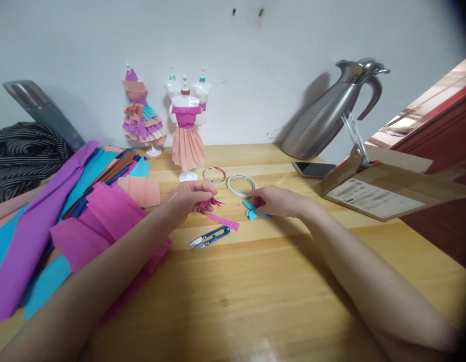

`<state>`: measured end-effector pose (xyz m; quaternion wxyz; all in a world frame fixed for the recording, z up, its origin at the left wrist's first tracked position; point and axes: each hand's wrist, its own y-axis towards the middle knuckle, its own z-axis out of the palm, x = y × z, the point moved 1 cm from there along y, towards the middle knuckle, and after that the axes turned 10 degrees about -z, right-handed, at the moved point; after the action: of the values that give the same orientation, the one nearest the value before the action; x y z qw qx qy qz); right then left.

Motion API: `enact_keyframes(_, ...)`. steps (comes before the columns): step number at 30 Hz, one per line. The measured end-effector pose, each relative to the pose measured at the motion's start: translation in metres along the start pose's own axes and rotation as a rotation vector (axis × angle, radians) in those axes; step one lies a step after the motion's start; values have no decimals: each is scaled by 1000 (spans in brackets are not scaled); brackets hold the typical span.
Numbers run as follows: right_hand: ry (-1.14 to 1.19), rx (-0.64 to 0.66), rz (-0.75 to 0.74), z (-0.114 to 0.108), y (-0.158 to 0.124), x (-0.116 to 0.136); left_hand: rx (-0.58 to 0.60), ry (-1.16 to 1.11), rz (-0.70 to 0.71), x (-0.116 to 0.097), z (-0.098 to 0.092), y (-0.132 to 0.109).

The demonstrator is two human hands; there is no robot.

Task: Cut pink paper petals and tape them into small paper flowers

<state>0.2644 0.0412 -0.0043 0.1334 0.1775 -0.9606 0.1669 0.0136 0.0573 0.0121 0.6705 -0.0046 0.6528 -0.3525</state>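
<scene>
My left hand [192, 197] is closed around a small folded magenta paper piece [213, 202] whose tips stick out past my fingers. My right hand [276, 201] pinches a small turquoise folded paper piece [251, 211] against the wooden table [255, 281]. A loose magenta paper strip [223, 220] lies between the two hands. Blue-handled thread snips [209, 238] rest just in front of the left hand. Two tape rings [241, 185] lie just beyond my hands.
A pile of pink, purple, turquoise and brown paper sheets [67, 221] covers the left side. Small mannequins with paper dresses [185, 136] stand at the wall. A steel jug [331, 113], a phone [313, 169] and a cardboard box [383, 193] are at right.
</scene>
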Motion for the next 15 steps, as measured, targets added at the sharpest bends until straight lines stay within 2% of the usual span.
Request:
enact_keyframes(5,213,115,-115,2,-3,21,34,1,16,0,1,0)
enact_keyframes(7,245,116,-149,-1,-5,25,41,17,9,2,0,1)
enact_keyframes(11,207,-111,-192,-7,-6,30,45,21,0,5,0,4)
enact_keyframes(13,349,-199,-230,-8,-6,37,54,6,11,7,2,4)
enact_keyframes(15,607,-239,-275,-6,-6,47,61,14,40,9,5,4)
